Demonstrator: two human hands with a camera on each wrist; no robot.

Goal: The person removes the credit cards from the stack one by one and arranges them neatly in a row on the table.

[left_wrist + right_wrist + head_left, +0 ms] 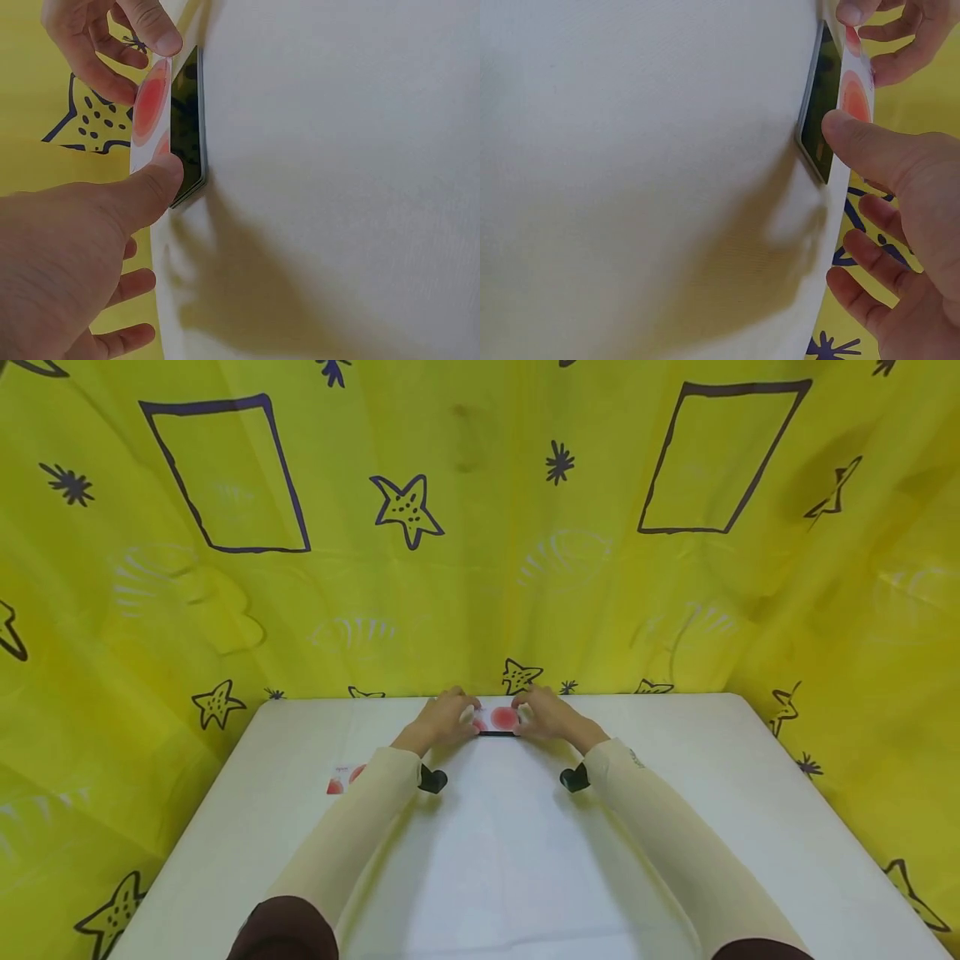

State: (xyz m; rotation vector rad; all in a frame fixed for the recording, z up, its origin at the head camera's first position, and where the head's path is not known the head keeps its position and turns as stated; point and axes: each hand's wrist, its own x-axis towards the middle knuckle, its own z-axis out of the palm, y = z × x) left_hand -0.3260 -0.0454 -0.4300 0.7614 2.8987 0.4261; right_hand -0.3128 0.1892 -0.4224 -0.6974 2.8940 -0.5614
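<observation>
At the table's far edge my left hand (447, 717) and right hand (550, 714) pinch the two ends of a white card printed with red circles (502, 718). In the left wrist view, the thumb of the left hand (82, 247) presses the near end of the card (152, 105). The right wrist view shows the right hand (907, 195) at the card's other end. A thin, dark, glossy slab like a phone (189, 127) lies flat on the table right beside the card's lower edge. Whether card and slab touch is unclear.
Another white piece with red circles (345, 778) lies on the white table (510, 860), partly behind the left sleeve (360, 827). A yellow curtain (480, 593) with drawn stars hangs along the table's far edge and sides. Black wrist devices (432, 779) sit under both forearms.
</observation>
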